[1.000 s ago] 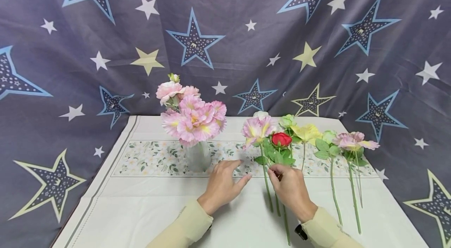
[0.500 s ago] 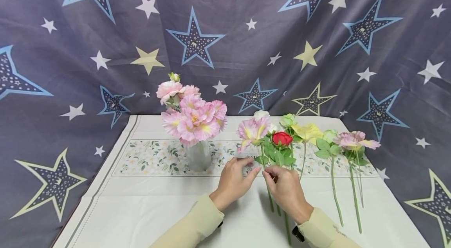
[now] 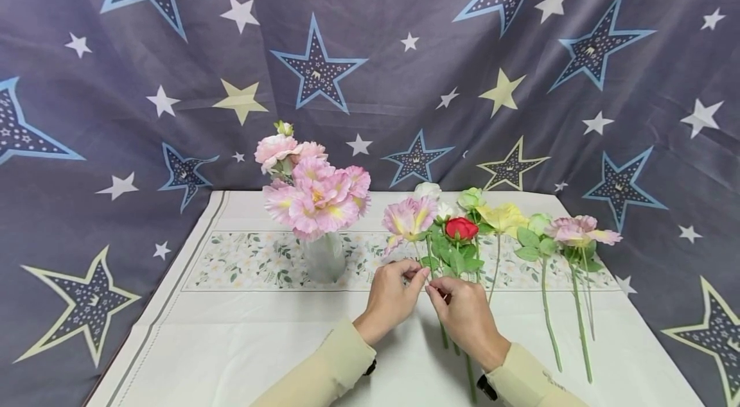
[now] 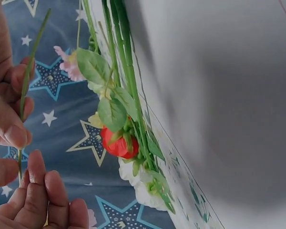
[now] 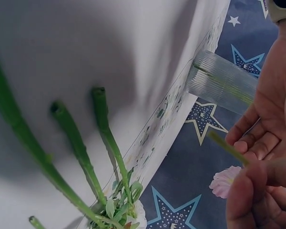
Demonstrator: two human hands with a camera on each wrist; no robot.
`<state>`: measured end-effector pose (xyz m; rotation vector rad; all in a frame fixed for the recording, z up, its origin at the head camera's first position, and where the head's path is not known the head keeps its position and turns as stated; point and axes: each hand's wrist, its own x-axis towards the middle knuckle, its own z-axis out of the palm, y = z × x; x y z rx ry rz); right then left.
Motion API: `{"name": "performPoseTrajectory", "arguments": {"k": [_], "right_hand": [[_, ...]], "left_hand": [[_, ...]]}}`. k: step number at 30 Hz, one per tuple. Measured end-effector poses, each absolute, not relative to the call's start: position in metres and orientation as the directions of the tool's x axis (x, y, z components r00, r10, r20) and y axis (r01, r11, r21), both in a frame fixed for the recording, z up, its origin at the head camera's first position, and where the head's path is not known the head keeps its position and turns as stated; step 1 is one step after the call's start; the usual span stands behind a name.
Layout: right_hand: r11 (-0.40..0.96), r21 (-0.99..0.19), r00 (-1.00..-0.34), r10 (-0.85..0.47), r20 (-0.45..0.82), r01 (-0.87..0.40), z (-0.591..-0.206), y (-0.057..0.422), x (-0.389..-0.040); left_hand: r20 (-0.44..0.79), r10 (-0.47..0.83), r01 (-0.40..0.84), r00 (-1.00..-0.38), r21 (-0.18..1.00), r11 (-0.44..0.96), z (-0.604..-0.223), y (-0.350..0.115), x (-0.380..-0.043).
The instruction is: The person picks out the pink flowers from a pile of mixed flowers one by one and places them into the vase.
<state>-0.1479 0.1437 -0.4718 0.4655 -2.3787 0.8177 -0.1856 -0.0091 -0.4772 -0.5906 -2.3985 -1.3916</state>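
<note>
A pink-and-yellow artificial flower (image 3: 412, 217) is held up left of the red rose (image 3: 460, 228). My right hand (image 3: 469, 316) pinches its thin green stem (image 4: 27, 81) between thumb and fingers. Just above, my left hand (image 3: 388, 300) has its thumb and fingertips round the same stem, close under the bloom. The stem's lower end pokes out past the right fingers (image 5: 248, 186) in the right wrist view. Left of both hands, a clear ribbed vase (image 3: 325, 259) stands upright with pink flowers (image 3: 324, 201) in it.
More flowers lie on the white cloth: a yellow one (image 3: 504, 219), a white one (image 3: 426, 191), a pale green one (image 3: 471, 198) and a mauve one (image 3: 578, 232) at right. Their stems point toward the front. A star-patterned curtain (image 3: 370, 73) hangs behind the table.
The left hand has moved right, from beside the vase to the flower's stem, and closed its fingertips on it. The right hand has shifted slightly left, carrying the pink-and-yellow flower left.
</note>
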Motion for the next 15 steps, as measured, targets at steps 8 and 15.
{"name": "performPoseTrajectory", "arguments": {"k": [8, 15], "right_hand": [[0.746, -0.455, -0.784, -0.143, 0.604, -0.487, -0.4739, 0.1439, -0.1472], [0.710, -0.496, -0.796, -0.152, 0.585, -0.500, -0.4755, 0.1523, -0.1503]], "left_hand": [[0.454, 0.191, 0.492, -0.870, 0.776, 0.396, -0.4783, -0.0092, -0.1855], [0.473, 0.177, 0.502, -0.863, 0.763, 0.407, -0.4718, -0.0135, -0.1848]]}}
